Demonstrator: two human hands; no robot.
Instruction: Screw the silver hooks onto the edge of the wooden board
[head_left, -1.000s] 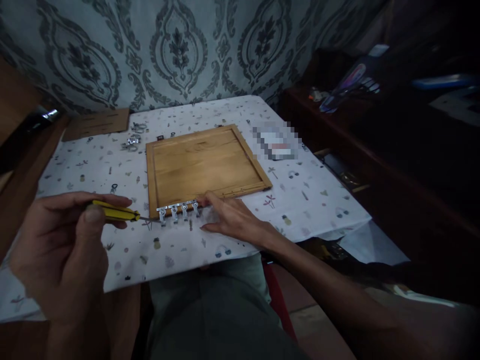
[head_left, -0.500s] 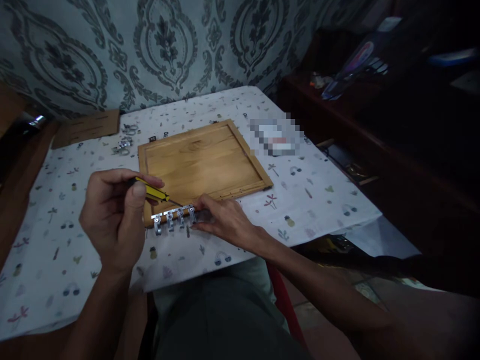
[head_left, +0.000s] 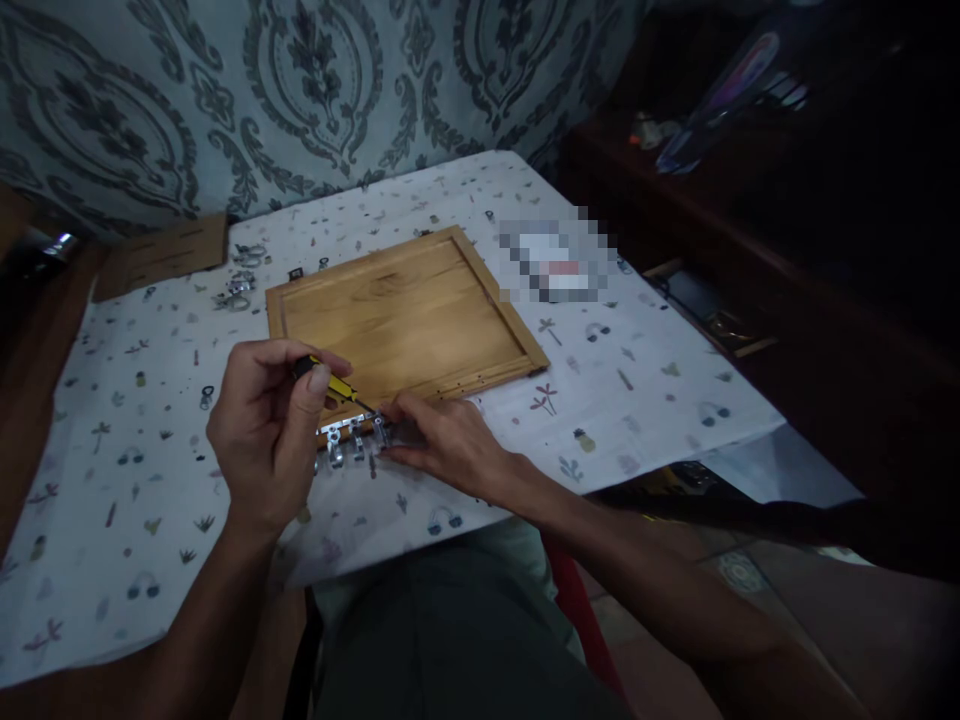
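Observation:
My left hand is closed around a yellow and black screwdriver. Its thin shaft points right and down, and the tip is at the right end of a shiny metal strip with several curved hook-like pieces. This strip lies along the near edge of a framed wooden panel. With thumb and fingers my right hand pinches the strip's right end. Part of the strip's left end is hidden behind my left hand. Whether the tip sits in a screw is too small to tell.
Loose metal pieces lie left of the panel, near a flat brown cardboard piece. A pixelated item is on the patterned tablecloth at right. Beyond stand dark furniture with an open drawer and a clear bottle.
My left hand has moved right with the screwdriver, now held more steeply and nearer the strip's right end. My right hand stays on the strip. The view has shifted slightly.

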